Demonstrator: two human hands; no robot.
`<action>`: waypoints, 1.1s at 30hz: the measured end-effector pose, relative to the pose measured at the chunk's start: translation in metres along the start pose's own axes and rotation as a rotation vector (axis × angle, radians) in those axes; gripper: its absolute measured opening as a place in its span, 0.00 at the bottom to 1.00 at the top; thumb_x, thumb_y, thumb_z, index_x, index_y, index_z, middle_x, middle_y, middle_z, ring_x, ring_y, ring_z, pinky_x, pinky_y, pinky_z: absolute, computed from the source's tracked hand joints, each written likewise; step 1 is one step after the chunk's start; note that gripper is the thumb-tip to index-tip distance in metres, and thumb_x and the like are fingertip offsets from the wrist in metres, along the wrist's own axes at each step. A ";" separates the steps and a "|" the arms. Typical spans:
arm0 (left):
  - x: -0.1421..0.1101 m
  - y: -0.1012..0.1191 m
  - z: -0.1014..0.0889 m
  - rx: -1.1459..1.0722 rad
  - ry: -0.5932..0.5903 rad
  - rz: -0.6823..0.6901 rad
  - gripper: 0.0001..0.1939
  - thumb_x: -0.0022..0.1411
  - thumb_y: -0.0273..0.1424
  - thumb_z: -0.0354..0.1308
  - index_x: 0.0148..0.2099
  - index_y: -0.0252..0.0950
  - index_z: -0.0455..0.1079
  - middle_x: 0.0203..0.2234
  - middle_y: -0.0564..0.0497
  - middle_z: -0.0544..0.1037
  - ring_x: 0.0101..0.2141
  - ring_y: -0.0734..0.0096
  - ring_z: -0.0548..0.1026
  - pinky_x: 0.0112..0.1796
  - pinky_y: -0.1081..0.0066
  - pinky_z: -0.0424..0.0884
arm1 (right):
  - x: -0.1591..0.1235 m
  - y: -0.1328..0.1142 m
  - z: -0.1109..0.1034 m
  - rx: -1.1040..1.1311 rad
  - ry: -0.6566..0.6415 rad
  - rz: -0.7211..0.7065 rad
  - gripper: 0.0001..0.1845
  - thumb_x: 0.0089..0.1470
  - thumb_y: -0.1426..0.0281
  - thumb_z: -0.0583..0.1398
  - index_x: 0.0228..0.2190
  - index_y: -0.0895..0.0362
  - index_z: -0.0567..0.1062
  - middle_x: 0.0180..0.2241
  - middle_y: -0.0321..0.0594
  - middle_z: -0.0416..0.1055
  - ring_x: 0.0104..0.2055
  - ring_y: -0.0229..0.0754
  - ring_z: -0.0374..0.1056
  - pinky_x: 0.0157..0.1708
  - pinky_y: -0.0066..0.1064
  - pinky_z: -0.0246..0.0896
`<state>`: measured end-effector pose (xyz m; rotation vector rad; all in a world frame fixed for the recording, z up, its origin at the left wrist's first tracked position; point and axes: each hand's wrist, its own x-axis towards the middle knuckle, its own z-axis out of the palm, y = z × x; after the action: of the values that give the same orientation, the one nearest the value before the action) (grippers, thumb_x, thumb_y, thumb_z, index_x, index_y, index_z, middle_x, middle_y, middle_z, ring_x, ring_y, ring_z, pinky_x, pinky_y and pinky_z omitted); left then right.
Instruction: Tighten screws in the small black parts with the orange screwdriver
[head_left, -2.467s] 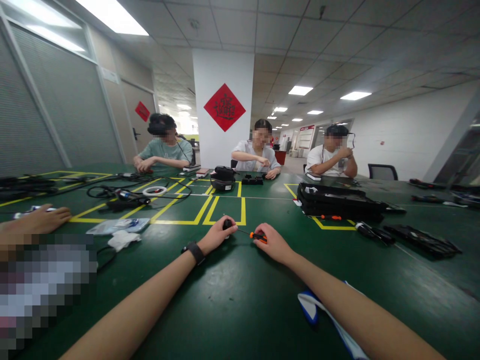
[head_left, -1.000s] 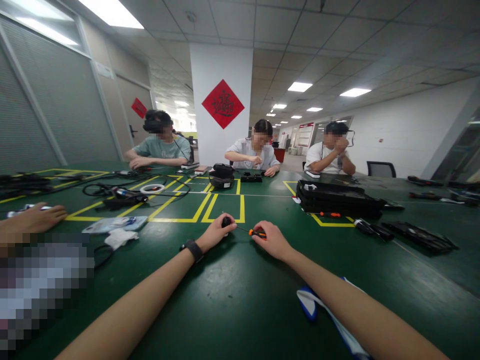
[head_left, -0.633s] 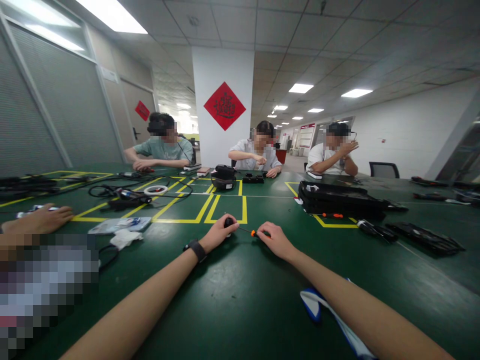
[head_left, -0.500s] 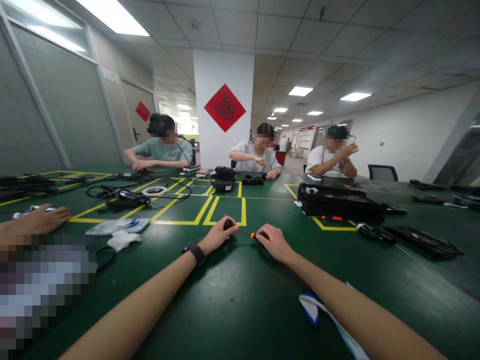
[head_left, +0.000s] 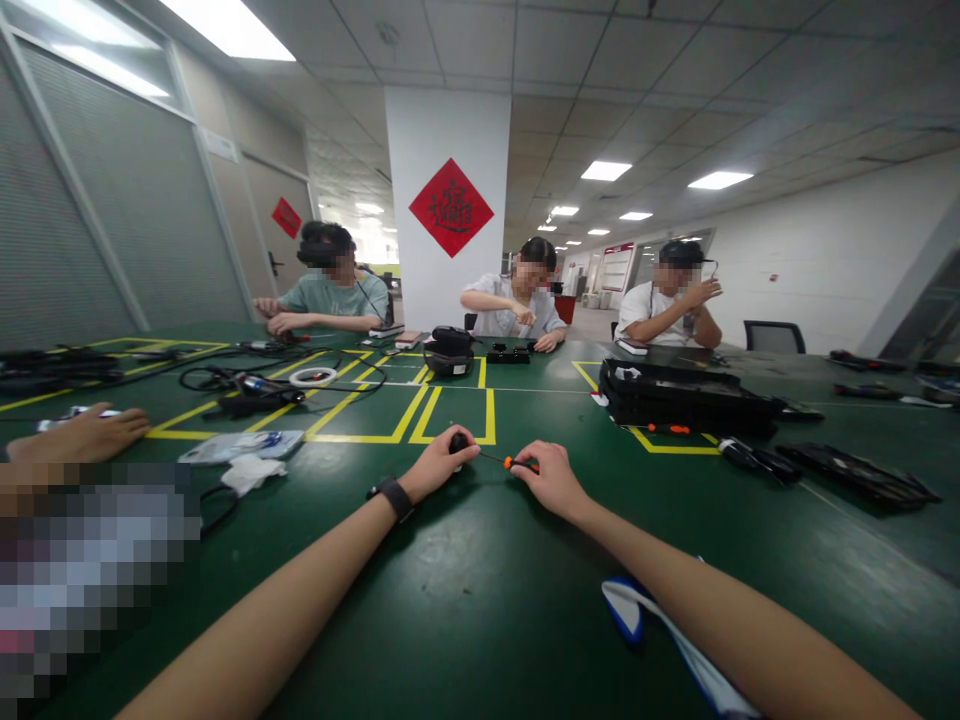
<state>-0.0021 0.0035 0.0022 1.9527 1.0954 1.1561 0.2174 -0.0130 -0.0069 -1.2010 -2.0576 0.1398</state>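
My left hand (head_left: 435,466), with a dark band on its wrist, is closed around a small black rounded part (head_left: 457,442). Much of that part is hidden by the fingers, so its exact kind does not show. My right hand (head_left: 555,484) pinches the orange-and-black handle of a screwdriver (head_left: 511,463). Its thin shaft points left at the black part; whether the tip touches it I cannot make out. Both hands are low over the green table (head_left: 450,620).
Black housings (head_left: 690,400) and an orange-handled tool (head_left: 669,429) lie at right. A blue-and-white strip (head_left: 660,620) lies by my right forearm. Cables (head_left: 225,385), a plastic bag (head_left: 240,446) and a co-worker's hand (head_left: 112,430) are at left. Three people sit across the table.
The screwdriver handle has tilted slightly, and more of its black part shows by my right fingers. The left hand keeps its hold on the black part. The view has shifted slightly.
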 end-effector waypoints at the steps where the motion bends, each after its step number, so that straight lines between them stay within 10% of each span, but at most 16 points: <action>1: 0.000 -0.001 0.000 0.001 0.004 0.000 0.14 0.52 0.41 0.54 0.35 0.36 0.65 0.26 0.54 0.69 0.27 0.75 0.66 0.30 0.74 0.63 | 0.000 0.000 0.002 -0.002 0.009 0.008 0.06 0.47 0.66 0.60 0.26 0.56 0.73 0.31 0.38 0.70 0.38 0.41 0.63 0.44 0.37 0.48; 33: 0.000 -0.005 0.001 -0.027 0.009 -0.017 0.13 0.53 0.40 0.54 0.35 0.35 0.64 0.25 0.55 0.68 0.27 0.76 0.66 0.30 0.75 0.63 | -0.001 -0.002 -0.005 -0.009 -0.079 -0.129 0.09 0.54 0.68 0.54 0.31 0.57 0.73 0.33 0.40 0.69 0.40 0.40 0.60 0.41 0.33 0.53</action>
<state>-0.0028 0.0058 -0.0018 1.9160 1.0938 1.1660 0.2194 -0.0157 -0.0029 -1.0803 -2.1994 0.1178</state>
